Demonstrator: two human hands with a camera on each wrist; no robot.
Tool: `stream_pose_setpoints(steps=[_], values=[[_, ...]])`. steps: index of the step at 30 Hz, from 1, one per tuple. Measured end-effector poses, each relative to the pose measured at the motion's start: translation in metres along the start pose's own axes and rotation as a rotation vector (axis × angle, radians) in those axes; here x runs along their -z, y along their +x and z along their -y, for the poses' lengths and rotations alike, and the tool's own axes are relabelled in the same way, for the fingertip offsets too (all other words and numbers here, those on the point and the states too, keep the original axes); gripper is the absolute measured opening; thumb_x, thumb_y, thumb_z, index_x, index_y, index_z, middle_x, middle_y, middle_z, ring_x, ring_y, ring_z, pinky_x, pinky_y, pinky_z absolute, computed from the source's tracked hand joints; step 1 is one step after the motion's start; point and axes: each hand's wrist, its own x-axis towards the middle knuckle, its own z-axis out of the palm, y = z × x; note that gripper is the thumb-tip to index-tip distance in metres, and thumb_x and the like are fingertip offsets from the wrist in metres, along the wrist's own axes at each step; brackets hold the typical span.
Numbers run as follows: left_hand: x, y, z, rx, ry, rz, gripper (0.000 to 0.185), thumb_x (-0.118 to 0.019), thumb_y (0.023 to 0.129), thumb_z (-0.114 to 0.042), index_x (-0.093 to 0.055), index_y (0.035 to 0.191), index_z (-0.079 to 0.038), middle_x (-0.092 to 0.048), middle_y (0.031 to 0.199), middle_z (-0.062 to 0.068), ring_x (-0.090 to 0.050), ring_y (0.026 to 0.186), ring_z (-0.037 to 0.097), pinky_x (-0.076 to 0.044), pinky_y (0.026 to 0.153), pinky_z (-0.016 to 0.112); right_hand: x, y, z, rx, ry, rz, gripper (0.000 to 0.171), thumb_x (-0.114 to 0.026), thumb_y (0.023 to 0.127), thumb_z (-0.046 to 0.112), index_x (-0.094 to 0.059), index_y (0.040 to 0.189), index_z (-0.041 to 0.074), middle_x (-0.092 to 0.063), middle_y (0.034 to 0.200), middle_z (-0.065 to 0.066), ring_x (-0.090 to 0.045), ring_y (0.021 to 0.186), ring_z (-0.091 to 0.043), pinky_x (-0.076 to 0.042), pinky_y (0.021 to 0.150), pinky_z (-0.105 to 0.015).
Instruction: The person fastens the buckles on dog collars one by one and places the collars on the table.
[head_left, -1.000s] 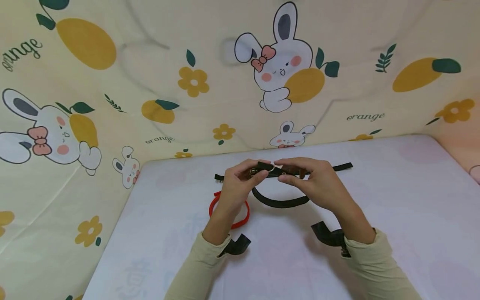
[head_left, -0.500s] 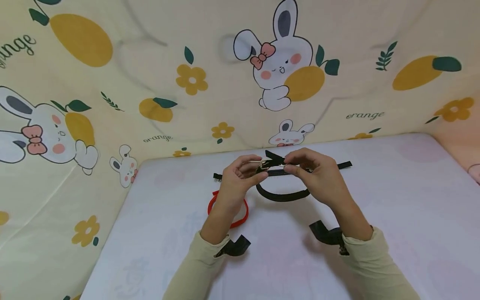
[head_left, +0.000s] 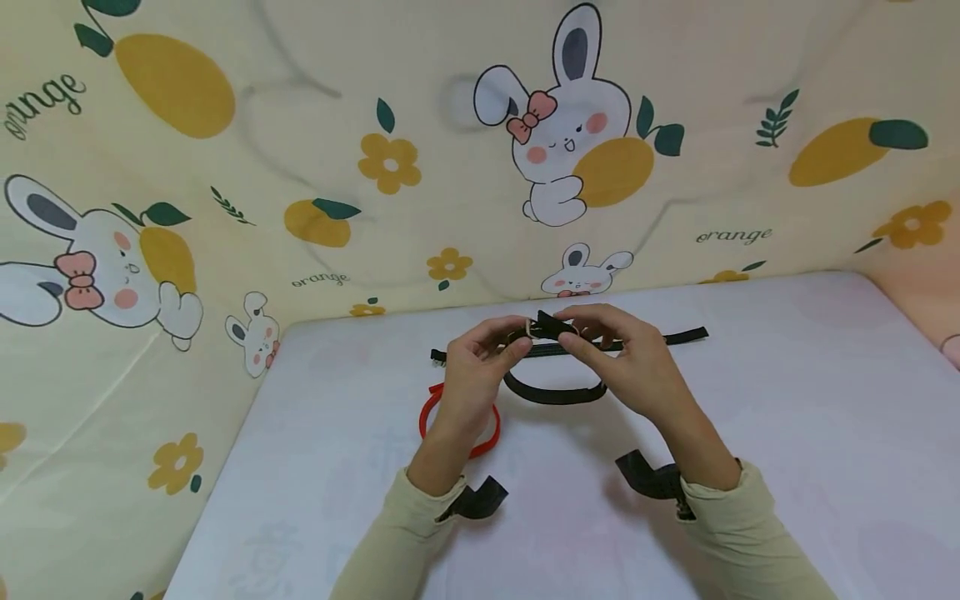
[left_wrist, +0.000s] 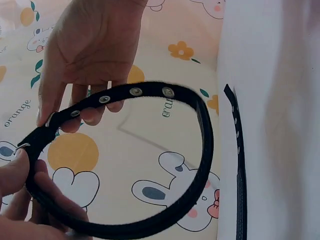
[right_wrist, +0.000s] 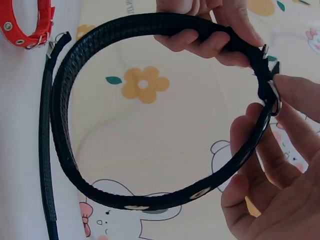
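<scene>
Both hands hold a black collar, its strap closed into a loop above the table. My left hand grips it at the metal buckle end, thumb towards me. My right hand pinches the strap's overlapping end close beside the buckle. The lower curve of the black collar hangs between the hands in the head view. Metal eyelets line the collar in the left wrist view. A metal ring sits by the right thumb in the right wrist view. The fingers partly hide the buckle.
Behind the hands, a second black collar lies stretched out on the white table. A red collar lies coiled near the left wrist, partly behind it. A printed cloth rises at the back.
The hands rose slightly, then came down again. My right hand has moved closer to the left, and the strap's tip now sits between the two thumbs. The other collars have stayed in place.
</scene>
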Motion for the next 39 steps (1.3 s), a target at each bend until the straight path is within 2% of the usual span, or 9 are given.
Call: stream_pose_setpoints(steps=[8,13,17,20,25,29,32,36,39], values=[[0.0,0.0,0.002,-0.096,0.023,0.02,0.028,-0.07,0.089,0.0,-0.068,0.117,0.005,-0.071,0.106,-0.001,-0.064,0.1,0.013,-0.053,0.088,0.02,-0.002,-0.001,-0.001,0.064,-0.057,0.003,0.02,-0.072,0.092,0.032,-0.072,0.111,0.029,-0.068,0.096,0.009,-0.056,0.087,-0.004,-0.045,0.081,-0.034],[0.0,-0.002,0.005,-0.139,0.104,0.062,0.027,-0.073,0.088,-0.005,-0.071,0.115,0.001,-0.067,0.11,0.007,-0.061,0.102,0.012,-0.052,0.083,0.017,-0.006,-0.003,0.001,0.083,-0.057,0.016,0.022,-0.074,0.09,0.032,-0.073,0.112,0.028,-0.07,0.103,0.011,-0.057,0.089,-0.004,-0.046,0.08,-0.028],[0.0,-0.002,0.006,-0.175,0.121,0.072,0.027,-0.074,0.087,-0.005,-0.071,0.112,0.001,-0.066,0.111,0.012,-0.061,0.105,0.014,-0.052,0.083,0.019,-0.01,-0.004,0.001,0.112,-0.064,-0.005,0.026,-0.077,0.088,0.033,-0.074,0.112,0.025,-0.071,0.104,0.01,-0.059,0.093,-0.002,-0.047,0.081,-0.025],[0.0,-0.002,0.005,-0.156,0.095,0.049,0.026,-0.074,0.086,-0.004,-0.07,0.112,0.002,-0.068,0.106,0.006,-0.063,0.104,0.014,-0.053,0.087,0.022,-0.01,-0.004,0.001,0.129,-0.091,-0.033,0.024,-0.079,0.086,0.031,-0.076,0.109,0.024,-0.073,0.1,0.01,-0.06,0.088,-0.004,-0.048,0.077,-0.022],[0.001,-0.001,0.002,-0.079,0.019,0.0,0.028,-0.069,0.089,-0.003,-0.065,0.117,0.004,-0.068,0.101,-0.004,-0.064,0.1,0.013,-0.053,0.094,0.024,-0.007,-0.003,0.0,0.145,-0.135,-0.061,0.021,-0.08,0.085,0.029,-0.077,0.104,0.022,-0.074,0.095,0.007,-0.059,0.077,-0.009,-0.045,0.063,-0.02],[0.0,0.0,0.002,-0.054,-0.041,-0.019,0.029,-0.064,0.092,-0.001,-0.059,0.119,0.006,-0.065,0.102,-0.003,-0.064,0.098,0.012,-0.052,0.094,0.024,-0.004,-0.003,-0.003,0.151,-0.162,-0.042,0.02,-0.08,0.085,0.029,-0.077,0.104,0.022,-0.075,0.097,0.006,-0.061,0.078,-0.011,-0.046,0.064,-0.022],[0.0,0.001,0.001,-0.049,-0.065,-0.024,0.025,-0.059,0.095,-0.004,-0.057,0.119,0.002,-0.065,0.104,-0.002,-0.064,0.1,0.014,-0.05,0.098,0.027,0.0,-0.002,-0.004,0.152,-0.177,-0.026,0.02,-0.079,0.086,0.029,-0.077,0.105,0.022,-0.074,0.096,0.006,-0.062,0.079,-0.012,-0.047,0.065,-0.023],[0.001,0.002,0.001,-0.04,-0.083,-0.026,0.024,-0.057,0.097,-0.012,-0.056,0.121,-0.01,-0.066,0.11,0.0,-0.065,0.105,0.016,-0.048,0.106,0.036,0.002,-0.001,-0.004,0.142,-0.173,-0.012,0.021,-0.078,0.087,0.028,-0.076,0.106,0.021,-0.073,0.096,0.005,-0.062,0.08,-0.013,-0.048,0.063,-0.025],[0.002,0.001,0.002,-0.028,-0.101,-0.025,0.03,-0.06,0.094,-0.017,-0.054,0.123,-0.01,-0.066,0.113,0.002,-0.065,0.107,0.017,-0.047,0.108,0.038,0.001,-0.002,-0.004,0.137,-0.16,-0.01,0.021,-0.077,0.088,0.029,-0.076,0.107,0.021,-0.074,0.098,0.005,-0.062,0.08,-0.013,-0.048,0.063,-0.024]])
